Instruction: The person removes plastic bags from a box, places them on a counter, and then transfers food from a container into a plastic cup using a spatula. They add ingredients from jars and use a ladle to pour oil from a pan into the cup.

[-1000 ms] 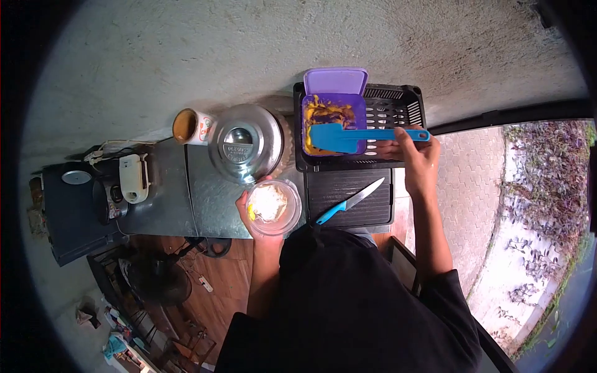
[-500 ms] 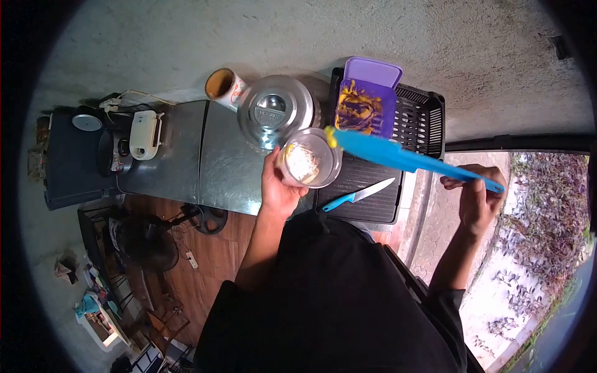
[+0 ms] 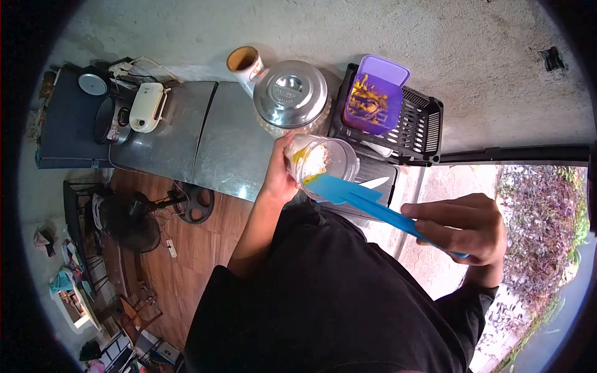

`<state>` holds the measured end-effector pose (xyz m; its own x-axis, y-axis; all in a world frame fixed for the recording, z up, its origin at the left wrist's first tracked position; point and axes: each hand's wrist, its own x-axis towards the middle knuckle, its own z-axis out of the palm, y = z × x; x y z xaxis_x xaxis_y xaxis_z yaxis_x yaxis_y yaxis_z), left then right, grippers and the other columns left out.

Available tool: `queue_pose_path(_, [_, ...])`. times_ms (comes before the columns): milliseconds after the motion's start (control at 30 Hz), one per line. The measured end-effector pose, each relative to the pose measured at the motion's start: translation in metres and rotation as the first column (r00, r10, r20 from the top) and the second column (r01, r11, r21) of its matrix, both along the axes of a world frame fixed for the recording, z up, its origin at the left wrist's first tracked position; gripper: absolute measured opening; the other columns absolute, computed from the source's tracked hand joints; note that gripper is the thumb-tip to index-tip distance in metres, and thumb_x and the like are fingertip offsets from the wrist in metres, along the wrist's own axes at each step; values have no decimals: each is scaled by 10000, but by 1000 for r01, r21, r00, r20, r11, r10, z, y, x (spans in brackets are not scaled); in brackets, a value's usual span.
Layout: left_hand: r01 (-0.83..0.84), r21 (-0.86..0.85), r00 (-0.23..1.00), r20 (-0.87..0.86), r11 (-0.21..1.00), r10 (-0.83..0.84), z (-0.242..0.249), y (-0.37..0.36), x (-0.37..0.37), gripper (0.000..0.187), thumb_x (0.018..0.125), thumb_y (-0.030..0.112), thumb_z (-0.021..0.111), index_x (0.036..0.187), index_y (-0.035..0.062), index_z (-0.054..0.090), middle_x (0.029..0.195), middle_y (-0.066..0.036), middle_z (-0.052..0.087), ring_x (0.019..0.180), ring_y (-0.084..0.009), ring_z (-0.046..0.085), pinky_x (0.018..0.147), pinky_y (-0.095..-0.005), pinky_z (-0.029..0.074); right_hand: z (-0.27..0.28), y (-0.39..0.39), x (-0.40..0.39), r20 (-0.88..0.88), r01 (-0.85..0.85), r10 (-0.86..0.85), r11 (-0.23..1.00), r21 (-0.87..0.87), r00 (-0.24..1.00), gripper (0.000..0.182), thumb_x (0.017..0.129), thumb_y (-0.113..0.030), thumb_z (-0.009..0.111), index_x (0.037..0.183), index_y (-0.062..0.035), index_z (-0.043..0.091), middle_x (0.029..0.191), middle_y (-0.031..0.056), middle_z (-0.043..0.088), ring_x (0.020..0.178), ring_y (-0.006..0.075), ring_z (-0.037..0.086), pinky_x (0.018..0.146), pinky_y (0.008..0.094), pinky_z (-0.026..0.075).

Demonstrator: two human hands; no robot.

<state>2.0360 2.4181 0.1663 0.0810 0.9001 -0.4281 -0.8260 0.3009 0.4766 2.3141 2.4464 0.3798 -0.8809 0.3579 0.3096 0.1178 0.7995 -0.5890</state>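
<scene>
My left hand (image 3: 279,172) grips a clear plastic cup (image 3: 342,160), tilted, with white shreds and yellow stuff inside. In my right hand (image 3: 467,227) is the handle of a blue spatula (image 3: 379,209), whose yellow-smeared tip is at the cup's mouth. Behind the cup stands a round container with a shiny metal lid (image 3: 290,93). A purple tub (image 3: 379,107) with orange-yellow smears sits in a black crate (image 3: 421,127). Partly hidden by the spatula, a knife (image 3: 375,183) lies on a dark ridged board (image 3: 388,172).
A mug (image 3: 246,62) stands by the wall. Further left on the metal counter (image 3: 227,146) are a white appliance (image 3: 147,107) and a pan (image 3: 104,119). A black fan (image 3: 129,222) stands on the wooden floor. Plants show outside at the right.
The spatula has come down and left, its tip now at the cup's mouth. My right hand is lower and nearer the camera. The cup has tilted further, and the view has shifted.
</scene>
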Motion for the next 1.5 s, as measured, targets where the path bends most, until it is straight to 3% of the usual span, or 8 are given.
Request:
queue_pose_path(200, [68,57,998,-8,996,-67,-10,-12,-2,576,966,459,405,1174,-36,616,1053,-163,699,931,-262,688,878,-404,543,6,8,-3,149,-146,177,969,-199,973,235,748,-56,680,975,-3,712,1039,191,721,872,318,739,653,370,619])
queue_pose_path(433, [87,68,995,49,994,-90,-16,-19,14,550,968,437,398,1145,-36,618,1017,-158,697,941,-257,683,879,-380,539,3,20,-13,112,-41,100,897,-440,989,73,842,-34,732,819,29,703,873,202,734,858,328,742,747,358,601])
queue_pose_path(500, [30,25,993,-118,999,-27,-10,-21,18,499,963,447,412,1099,23,638,922,-79,701,759,-163,686,560,-257,521,0,17,-13,117,-12,73,892,-452,990,89,842,-41,732,813,37,700,864,204,733,851,325,743,748,354,599])
queue_pose_path(800, [-79,79,993,-83,994,86,-17,-24,20,485,975,418,389,1095,9,619,953,-109,689,836,-198,684,707,-322,557,-29,1,3,-86,151,-299,686,-712,950,127,905,-34,671,864,78,626,845,228,709,790,286,737,688,353,609])
queue_pose_path(1133, [-174,95,979,120,980,163,-22,-25,12,564,965,462,394,1133,-26,618,1021,-140,698,941,-247,679,864,-381,542,-95,10,58,-316,251,-669,608,-753,673,175,1000,-147,561,919,4,529,824,179,693,733,260,727,648,339,607])
queue_pose_path(1200, [-177,71,981,98,982,169,-30,-26,9,572,962,475,394,1145,-16,624,1038,-137,702,946,-248,680,875,-387,541,-106,15,69,-470,44,-765,541,-840,440,153,1012,-152,551,924,-30,520,826,142,686,762,245,724,673,326,588])
queue_pose_path(1333, [-257,70,961,124,964,248,-44,-35,5,553,963,486,398,1139,19,635,1047,-113,703,959,-244,678,887,-391,537,-126,40,65,-359,439,-898,438,-784,254,164,1004,-150,572,951,4,559,831,128,680,844,257,726,753,349,601])
queue_pose_path(1500, [-343,84,936,113,936,333,-39,-45,11,509,967,483,410,1108,53,643,1052,-83,695,990,-225,663,909,-392,521,-173,74,37,-250,577,-892,437,-690,376,203,994,-136,590,958,64,591,842,154,698,790,233,728,711,321,603])
